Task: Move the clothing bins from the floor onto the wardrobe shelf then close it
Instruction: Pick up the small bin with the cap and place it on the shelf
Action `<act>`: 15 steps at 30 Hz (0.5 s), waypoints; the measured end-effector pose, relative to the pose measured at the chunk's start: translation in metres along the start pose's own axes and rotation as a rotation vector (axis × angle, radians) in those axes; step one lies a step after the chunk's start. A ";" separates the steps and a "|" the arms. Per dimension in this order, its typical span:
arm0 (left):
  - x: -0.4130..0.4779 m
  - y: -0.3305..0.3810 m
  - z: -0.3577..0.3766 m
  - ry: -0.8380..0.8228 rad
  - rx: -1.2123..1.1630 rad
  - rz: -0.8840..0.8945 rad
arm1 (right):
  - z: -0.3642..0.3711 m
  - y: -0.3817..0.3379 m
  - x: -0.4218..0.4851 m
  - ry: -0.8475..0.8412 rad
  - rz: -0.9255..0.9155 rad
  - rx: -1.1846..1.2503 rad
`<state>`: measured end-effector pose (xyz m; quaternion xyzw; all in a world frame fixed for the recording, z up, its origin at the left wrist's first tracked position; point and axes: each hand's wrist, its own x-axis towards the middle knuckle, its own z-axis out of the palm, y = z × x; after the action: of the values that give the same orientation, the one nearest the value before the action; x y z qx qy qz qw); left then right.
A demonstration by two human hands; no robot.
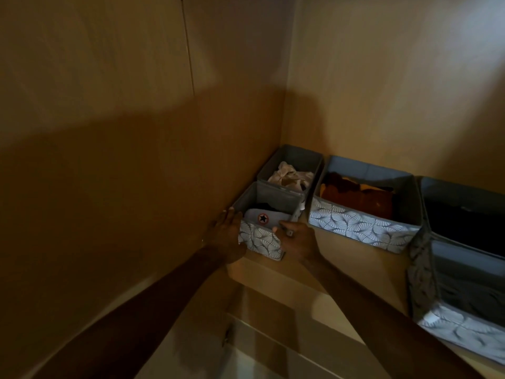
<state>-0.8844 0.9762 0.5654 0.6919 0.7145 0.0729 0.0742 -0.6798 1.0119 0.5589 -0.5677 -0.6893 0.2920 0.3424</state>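
A small grey bin with a leaf-patterned front (261,239) stands on the wardrobe shelf (344,253) against the left wall. It holds a grey garment with a star badge. My left hand (226,236) lies flat against its left side, fingers straight. My right hand (296,239) grips its right front corner, thumb over the rim. Behind it sits a second small bin (292,170) with pale crumpled cloth. A wider patterned bin (363,206) with brown and orange clothes stands to the right.
Two more bins sit at the far right: a dark one (464,212) at the back and a patterned one (461,305) in front, partly out of frame. The wardrobe's side wall (136,160) is close on the left. Below the shelf edge a lower ledge (273,318) shows.
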 end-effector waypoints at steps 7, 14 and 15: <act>0.001 0.002 0.002 0.009 -0.287 -0.012 | -0.014 0.008 -0.004 -0.015 -0.077 -0.018; 0.007 0.006 0.001 -0.031 -0.272 0.008 | -0.025 0.010 0.005 -0.046 -0.078 -0.128; 0.008 0.007 0.001 -0.022 -0.273 0.008 | -0.025 0.010 0.006 -0.044 -0.076 -0.135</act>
<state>-0.8776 0.9845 0.5662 0.6791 0.6942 0.1619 0.1752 -0.6548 1.0198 0.5662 -0.5566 -0.7358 0.2440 0.2988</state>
